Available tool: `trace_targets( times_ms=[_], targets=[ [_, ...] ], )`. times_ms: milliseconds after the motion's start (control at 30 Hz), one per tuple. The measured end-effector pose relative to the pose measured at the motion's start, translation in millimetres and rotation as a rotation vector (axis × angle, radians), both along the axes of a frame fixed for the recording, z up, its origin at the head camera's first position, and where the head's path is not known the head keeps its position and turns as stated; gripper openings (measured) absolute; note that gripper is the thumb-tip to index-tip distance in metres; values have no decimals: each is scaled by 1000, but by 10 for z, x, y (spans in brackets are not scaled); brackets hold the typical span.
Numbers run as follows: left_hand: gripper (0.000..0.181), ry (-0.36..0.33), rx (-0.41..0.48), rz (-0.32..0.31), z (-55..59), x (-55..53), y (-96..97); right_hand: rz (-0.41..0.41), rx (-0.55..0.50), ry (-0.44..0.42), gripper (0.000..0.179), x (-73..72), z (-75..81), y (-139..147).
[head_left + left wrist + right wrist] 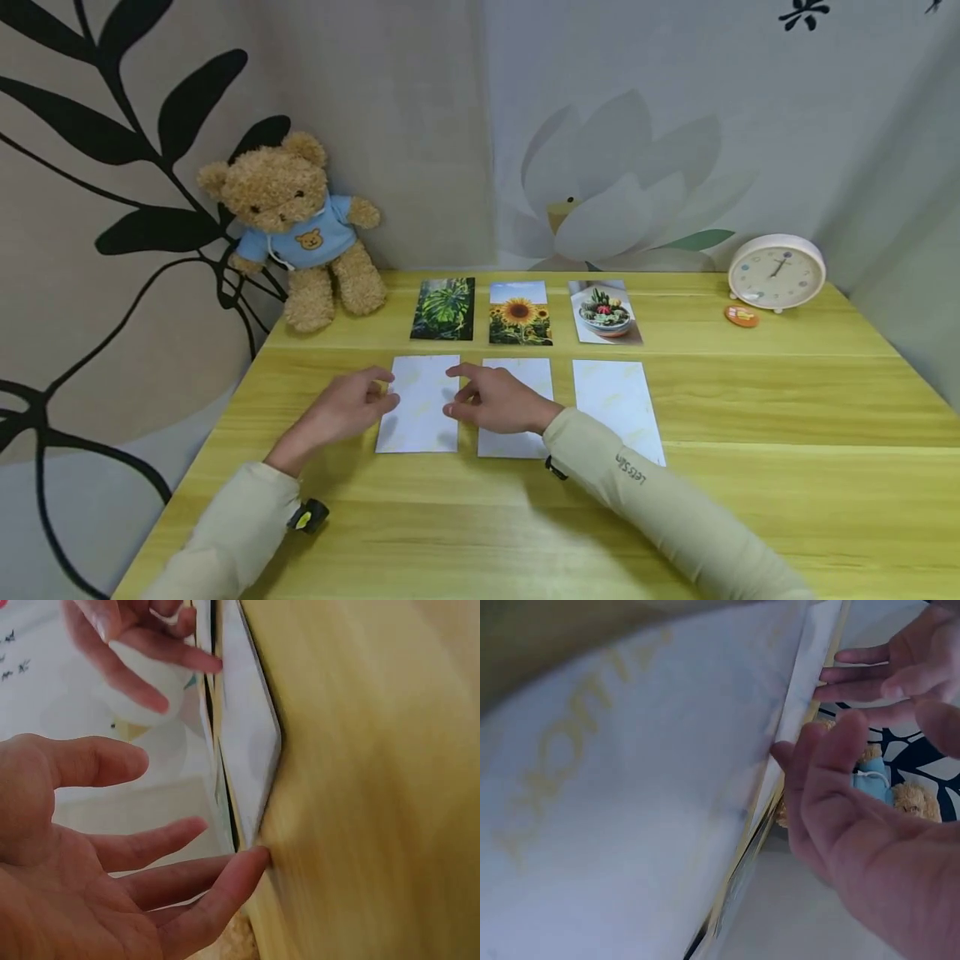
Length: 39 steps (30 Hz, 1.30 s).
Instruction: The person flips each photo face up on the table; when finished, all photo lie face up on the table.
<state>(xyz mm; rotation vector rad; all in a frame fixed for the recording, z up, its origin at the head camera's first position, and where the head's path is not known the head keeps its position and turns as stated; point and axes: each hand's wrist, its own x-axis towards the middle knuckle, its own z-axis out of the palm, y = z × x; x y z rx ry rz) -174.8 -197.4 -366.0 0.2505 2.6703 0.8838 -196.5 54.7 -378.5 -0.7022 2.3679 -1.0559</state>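
Three white cards with faint yellow lettering lie in a row on the wooden table: a left card (420, 417), a middle card (510, 447) and a right card (611, 400). My left hand (348, 406) is at the left card's left edge, fingers spread and loosely bent; in the left wrist view one fingertip (259, 857) meets the tabletop or the card's corner. Over the gap between the left and middle cards hovers my right hand (501, 398), hiding part of the middle one. Its fingers are relaxed, and nothing is gripped in either hand.
Behind the white cards lie three picture cards: green leaves (443, 309), a sunflower (521, 313) and a bowl of succulents (605, 312). A teddy bear (300, 229) sits at the back left. A white clock (777, 272) and a small orange disc (742, 316) are at the back right.
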Motion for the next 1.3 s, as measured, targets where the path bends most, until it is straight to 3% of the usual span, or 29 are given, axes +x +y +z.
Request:
trace_targets(
  times_ms=[133, 267, 433, 600, 1000, 1300],
  targets=[
    [47, -24, 63, -12, -15, 16, 22, -7, 33, 23, 62, 19, 3, -40],
    [46, -54, 196, 23, -21, 25, -52, -9, 50, 55, 65, 45, 11, -82],
    [46, -4, 400, 77, -13, 8, -148, 2, 80, 142, 68, 81, 11, -157],
    [49, 7, 570, 104, -26, -50, -126, -10, 121, 201, 67, 119, 39, -270],
    [54, -116, 684, 109, -114, -90, 64, -70, 22, 204, 62, 141, 61, -338],
    [60, -225, 730, 126, -140, -73, 111, -86, -215, 16, 60, 138, 102, -289]
  ],
)
